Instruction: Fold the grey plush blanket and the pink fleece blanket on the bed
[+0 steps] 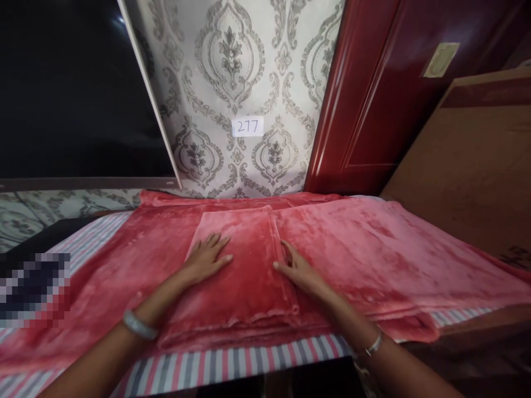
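Note:
A red plush blanket (365,249) lies spread over a striped cloth, with a folded panel (253,271) on top at the middle. My left hand (205,258) rests flat on the left part of that panel, fingers spread. At the panel's right edge is my right hand (299,270), its thumb on the edge and its fingers apart, touching the blanket. Whether any fabric is pinched there does not show. Several layers of the blanket show along the front edge of the fold.
The striped cloth (232,365) covers the table under the blanket. A dark screen (78,94) stands at the back left. Behind are patterned wallpaper with a paper label (248,126) reading 277 and a dark red door panel (373,83). A large cardboard box (468,166) leans at the right.

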A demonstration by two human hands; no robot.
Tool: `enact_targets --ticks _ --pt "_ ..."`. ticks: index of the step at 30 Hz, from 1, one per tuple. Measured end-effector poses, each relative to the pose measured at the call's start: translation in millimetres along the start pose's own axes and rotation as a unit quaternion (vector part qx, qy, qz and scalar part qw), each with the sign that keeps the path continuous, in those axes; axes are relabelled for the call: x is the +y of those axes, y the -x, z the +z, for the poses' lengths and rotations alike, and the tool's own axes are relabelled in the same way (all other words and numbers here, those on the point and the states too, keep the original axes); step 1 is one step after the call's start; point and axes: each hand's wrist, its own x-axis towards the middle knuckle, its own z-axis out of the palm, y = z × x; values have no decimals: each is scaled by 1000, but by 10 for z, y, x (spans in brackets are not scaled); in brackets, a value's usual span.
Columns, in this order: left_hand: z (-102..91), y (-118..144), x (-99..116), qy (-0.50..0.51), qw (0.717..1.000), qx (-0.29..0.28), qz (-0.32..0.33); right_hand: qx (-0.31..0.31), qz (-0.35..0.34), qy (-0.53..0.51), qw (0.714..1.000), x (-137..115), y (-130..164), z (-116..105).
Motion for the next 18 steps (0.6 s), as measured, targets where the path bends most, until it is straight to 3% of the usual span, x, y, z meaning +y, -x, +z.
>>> enact_targets --ticks 4,8,13,18 --pt "271 263 81 -45 997 59 4 -10 -59 42 997 130 177 25" --pt "399 239 74 -73 993 89 9 4 -45 42 998 119 204 22" --pt "286 243 54 -48 997 60 8 -34 -5 18 999 -11 408 -22" --pt "141 622 292 4 996 8 90 -29 -55 138 988 -24 669 -71"
